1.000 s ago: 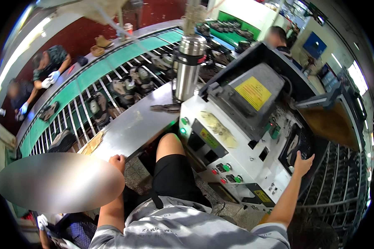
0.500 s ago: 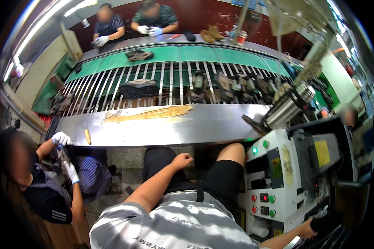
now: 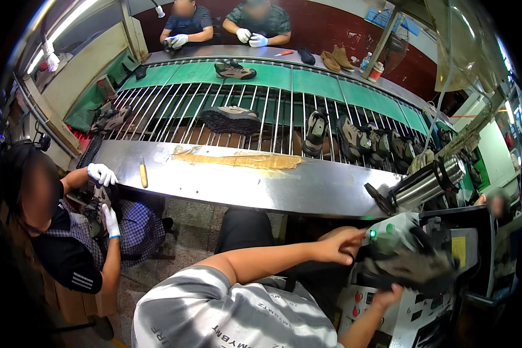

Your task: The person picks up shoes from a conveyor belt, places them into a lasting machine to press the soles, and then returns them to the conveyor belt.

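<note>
left hand (image 3: 337, 246) pinching shoe (image 3: 409, 261) at its 9 o'clock end | right hand (image 3: 387, 296) cupped beneath – 6 o'clock | long axis 9–3 | left nearer

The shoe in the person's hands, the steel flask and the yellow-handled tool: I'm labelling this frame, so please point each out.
shoe (image 3: 414, 264), head view, on its grey-brown upper.
steel flask (image 3: 429, 184), head view, on the middle of its body.
yellow-handled tool (image 3: 143, 174), head view, on the handle.

A steel bench (image 3: 307, 188) bears a yellowish glue smear (image 3: 243, 160) and a tool (image 3: 143, 175).
</note>
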Demonstrator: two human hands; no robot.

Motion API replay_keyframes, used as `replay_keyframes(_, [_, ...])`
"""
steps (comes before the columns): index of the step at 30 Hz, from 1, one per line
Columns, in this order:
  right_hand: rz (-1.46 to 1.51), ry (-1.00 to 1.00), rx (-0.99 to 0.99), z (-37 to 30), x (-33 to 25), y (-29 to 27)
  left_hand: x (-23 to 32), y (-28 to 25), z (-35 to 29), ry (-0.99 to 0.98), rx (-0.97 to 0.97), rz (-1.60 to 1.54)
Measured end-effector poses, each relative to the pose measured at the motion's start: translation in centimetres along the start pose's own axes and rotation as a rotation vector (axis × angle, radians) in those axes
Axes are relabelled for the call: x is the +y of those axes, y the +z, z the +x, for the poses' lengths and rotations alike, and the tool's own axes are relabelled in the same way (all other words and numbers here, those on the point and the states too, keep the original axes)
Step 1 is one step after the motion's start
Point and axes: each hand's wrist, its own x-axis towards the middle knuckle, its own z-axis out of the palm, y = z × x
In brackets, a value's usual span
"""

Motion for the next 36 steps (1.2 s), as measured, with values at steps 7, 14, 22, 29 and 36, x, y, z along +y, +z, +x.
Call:
replay_keyframes(7, [-0.840,0.101,-0.699,6.5,11.4,23.9,8.7,-17.2,-3.9,0.326,0.775,-0.423])
replay_keyframes(14, [-1.444,-0.269,-0.704,11.8,29.4,26.3,14.5,-32.0,2.7,0.356,1.331,0.351])
replay_keyframes(22, [-1.683,-0.351,-0.654,11.0,29.5,28.6,5.3,-39.4,8.9,0.273,1.432,1.187])
replay_keyframes(29, [-1.677,-0.319,-0.650,11.0,29.4,29.0,6.3,-40.8,5.1,0.630,1.661,1.106])
replay_keyframes(36, [-1.635,-0.387,-0.646,11.2,29.8,29.4,11.8,-50.2,-1.3,0.056,2.440,0.225])
